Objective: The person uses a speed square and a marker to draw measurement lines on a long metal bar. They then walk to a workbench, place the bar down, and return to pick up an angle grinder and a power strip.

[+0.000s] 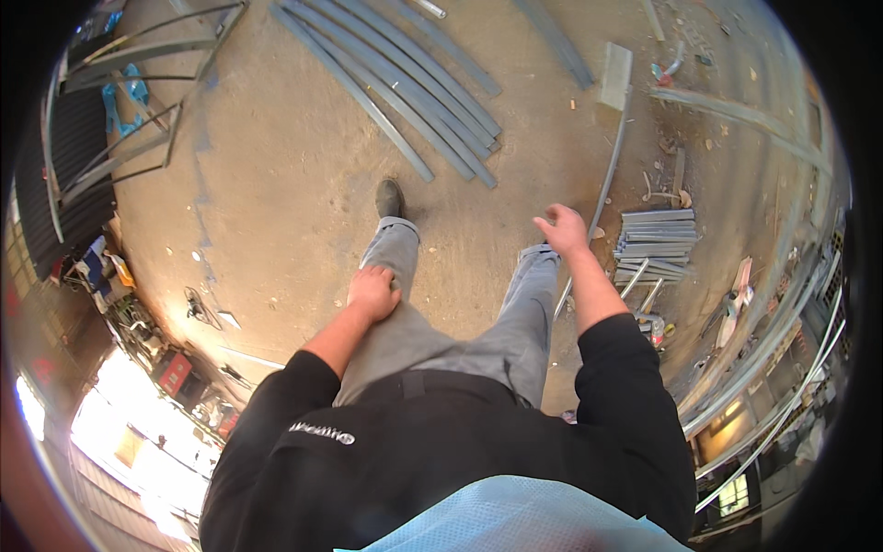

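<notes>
I look straight down at my own body as I stand on a dusty concrete floor (294, 156). My left hand (372, 293) hangs beside my left thigh, fingers curled loosely, holding nothing. My right hand (563, 228) is lifted out to the side with its fingers apart and empty. It hovers near a thin bent metal rod (607, 175) that lies on the floor. I wear grey trousers, a black top and a dark shoe (389, 198) that steps forward.
Long grey metal bars (405, 87) lie in a bundle ahead. A stack of short grey metal profiles (655, 241) sits at the right. Welded metal frames (138, 92) stand at the upper left. Scrap and tools line the right and lower-left edges.
</notes>
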Available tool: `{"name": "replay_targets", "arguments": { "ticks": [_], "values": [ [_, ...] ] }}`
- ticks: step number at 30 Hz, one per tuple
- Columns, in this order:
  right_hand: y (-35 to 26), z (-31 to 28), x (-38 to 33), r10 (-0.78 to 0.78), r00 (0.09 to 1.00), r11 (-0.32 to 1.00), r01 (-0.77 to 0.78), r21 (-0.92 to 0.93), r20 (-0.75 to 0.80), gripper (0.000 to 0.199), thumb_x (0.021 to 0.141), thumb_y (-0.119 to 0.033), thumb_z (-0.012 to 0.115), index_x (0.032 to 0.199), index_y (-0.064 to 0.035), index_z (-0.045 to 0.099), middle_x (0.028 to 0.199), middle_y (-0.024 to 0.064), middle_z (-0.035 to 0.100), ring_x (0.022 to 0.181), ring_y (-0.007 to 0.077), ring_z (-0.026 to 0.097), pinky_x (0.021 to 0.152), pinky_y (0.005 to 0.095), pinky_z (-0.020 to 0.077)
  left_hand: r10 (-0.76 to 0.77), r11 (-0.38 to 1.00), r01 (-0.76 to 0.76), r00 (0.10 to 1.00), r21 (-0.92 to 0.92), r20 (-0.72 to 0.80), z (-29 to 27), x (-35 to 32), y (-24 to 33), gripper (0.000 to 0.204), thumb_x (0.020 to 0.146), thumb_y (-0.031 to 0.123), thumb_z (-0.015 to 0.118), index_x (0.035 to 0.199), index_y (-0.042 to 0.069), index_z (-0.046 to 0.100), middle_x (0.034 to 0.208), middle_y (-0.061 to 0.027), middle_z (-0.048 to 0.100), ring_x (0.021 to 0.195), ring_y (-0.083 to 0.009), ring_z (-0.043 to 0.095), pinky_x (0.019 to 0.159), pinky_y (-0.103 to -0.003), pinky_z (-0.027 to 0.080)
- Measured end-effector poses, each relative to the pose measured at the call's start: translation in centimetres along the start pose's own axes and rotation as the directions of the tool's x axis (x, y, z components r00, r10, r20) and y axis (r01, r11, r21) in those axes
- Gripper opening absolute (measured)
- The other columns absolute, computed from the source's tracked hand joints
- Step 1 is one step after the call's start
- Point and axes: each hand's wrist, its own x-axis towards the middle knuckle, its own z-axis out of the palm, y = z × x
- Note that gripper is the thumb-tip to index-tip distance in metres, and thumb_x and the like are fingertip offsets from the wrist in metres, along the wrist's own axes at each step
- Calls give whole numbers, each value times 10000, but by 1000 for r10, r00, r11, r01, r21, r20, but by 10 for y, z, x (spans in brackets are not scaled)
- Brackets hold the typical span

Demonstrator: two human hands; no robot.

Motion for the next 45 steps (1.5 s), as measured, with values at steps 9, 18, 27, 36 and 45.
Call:
{"name": "replay_targets", "arguments": {
  "ticks": [9,18,27,36,45],
  "values": [
    [-78,157,241,-7,998,968,20,-251,55,929,892,-485,908,1600,-15,532,1627,217,574,1516,394,532,1250,488,467,-183,945,91,942,-314,-280,28,-8,-37,469,875,396,846,1207,79,749,1346,-116,698,1370,-362,578,1163,-516,437],
    [-101,200,343,25,996,884,-62,-463,-86,1313,774,-486,1013,1720,29,263,1693,231,453,1570,397,466,1284,498,421,-202,915,16,883,-403,-424,16,-9,-48,445,734,200,885,1114,49,709,1203,-154,723,1169,-417,661,1037,-544,499],
    [-118,197,340,63,988,827,-130,-547,-138,1117,787,-532,996,1616,-68,409,1529,185,564,1440,373,571,1191,518,465,-206,937,68,899,-342,-387,-1,5,-37,458,737,292,892,1107,71,738,1223,-107,724,1220,-373,654,1042,-520,486],
    [-115,200,342,-217,938,860,54,-508,-269,745,917,-522,891,1449,-127,551,1435,156,610,1333,350,613,1122,537,468,-210,949,94,900,-300,-383,-14,15,-26,461,740,315,897,1108,82,744,1226,-95,723,1234,-360,649,1051,-509,478],
    [-182,324,284,-106,929,884,251,-395,354,688,930,-599,843,1346,-69,705,1347,181,751,1259,364,739,1021,498,609,-217,939,87,901,-332,-376,-23,18,-36,443,731,303,905,1074,74,744,1204,-103,734,1205,-365,669,1044,-510,494]
  ]
}}
